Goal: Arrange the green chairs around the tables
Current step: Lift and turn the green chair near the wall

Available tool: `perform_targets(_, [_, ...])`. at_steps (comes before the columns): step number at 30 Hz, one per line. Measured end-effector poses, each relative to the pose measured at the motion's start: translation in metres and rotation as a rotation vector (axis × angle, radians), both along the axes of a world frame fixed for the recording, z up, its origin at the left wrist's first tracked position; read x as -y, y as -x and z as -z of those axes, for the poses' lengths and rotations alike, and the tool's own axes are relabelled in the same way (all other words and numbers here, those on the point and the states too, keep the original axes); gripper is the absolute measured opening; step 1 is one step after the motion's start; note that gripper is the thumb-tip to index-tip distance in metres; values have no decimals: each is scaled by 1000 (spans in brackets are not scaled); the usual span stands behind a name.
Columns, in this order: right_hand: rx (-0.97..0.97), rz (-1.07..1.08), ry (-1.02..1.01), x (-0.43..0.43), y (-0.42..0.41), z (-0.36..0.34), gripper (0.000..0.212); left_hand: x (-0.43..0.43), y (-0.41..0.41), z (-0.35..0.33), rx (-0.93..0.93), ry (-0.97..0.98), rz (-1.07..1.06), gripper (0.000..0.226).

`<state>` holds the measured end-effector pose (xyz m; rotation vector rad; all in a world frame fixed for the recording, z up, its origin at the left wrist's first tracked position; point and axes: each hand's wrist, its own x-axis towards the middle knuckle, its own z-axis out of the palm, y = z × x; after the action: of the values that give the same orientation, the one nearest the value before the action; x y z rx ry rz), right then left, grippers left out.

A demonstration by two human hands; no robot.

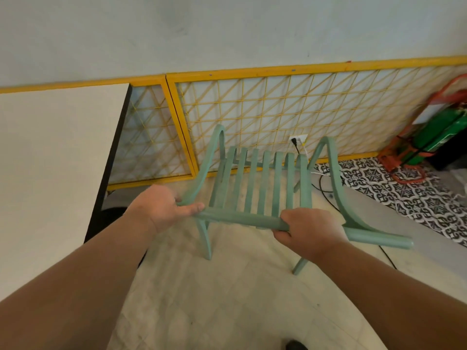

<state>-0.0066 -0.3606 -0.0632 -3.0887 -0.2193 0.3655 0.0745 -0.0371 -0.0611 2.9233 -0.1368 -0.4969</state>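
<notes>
A green slatted chair (262, 183) stands on the pale floor in front of me, its back toward me and its seat facing the wall. My left hand (164, 207) grips the left end of the chair's top back rail. My right hand (307, 229) is closed around the same rail further right. The chair's curved armrests rise on both sides. A white-topped table (50, 160) with a dark edge fills the left of the view, just left of the chair.
A yellow lattice panel (278, 109) runs along the wall behind the chair. A wall socket (298, 140) with a black cable lies on the floor to the right. A red stand with a green box (429, 140) sits at the far right on patterned tiles.
</notes>
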Motion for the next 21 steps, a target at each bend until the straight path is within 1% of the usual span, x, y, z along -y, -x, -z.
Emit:
perform_targets(2, [-12,-2,16,12,-3,-2,34,12,8,-1,13,-6,-5,73])
perform_targets(4, [-18,-17,38,24,-8,-3,35,23,17,-2,4,33,-38,68])
perform_targets(5, [-25,-23,50,29,-10,-3,35,28,20,0,-9,47,-56,70])
perform_targets(8, [-32,-42,83,40,-15,-5,37,37,27,2,-16,49,-91,85])
perform_targets(9, [-27,-53,90,44,-17,-4,36,39,30,1,-10,47,-85,84])
perform_targets(11, [-21,-77,93,53,-20,-4,37,48,37,0,8,67,-81,74])
perform_targets(12, [-23,-84,88,58,-22,-3,37,52,40,0,12,70,-79,73])
perform_targets(14, [-23,-87,89,68,-26,-3,38,63,46,0,8,38,-69,80])
perform_targets(16, [-33,-88,94,76,-31,-4,39,71,48,3,14,1,-47,95])
perform_targets(18, [-63,-84,86,81,-34,-7,46,76,48,6,31,-15,-28,102])
perform_targets(19, [-66,-82,76,82,-33,-7,54,76,48,6,36,-12,-22,103])
perform_targets(21, [15,-19,17,75,-25,-9,71,76,46,9,41,5,-11,101])
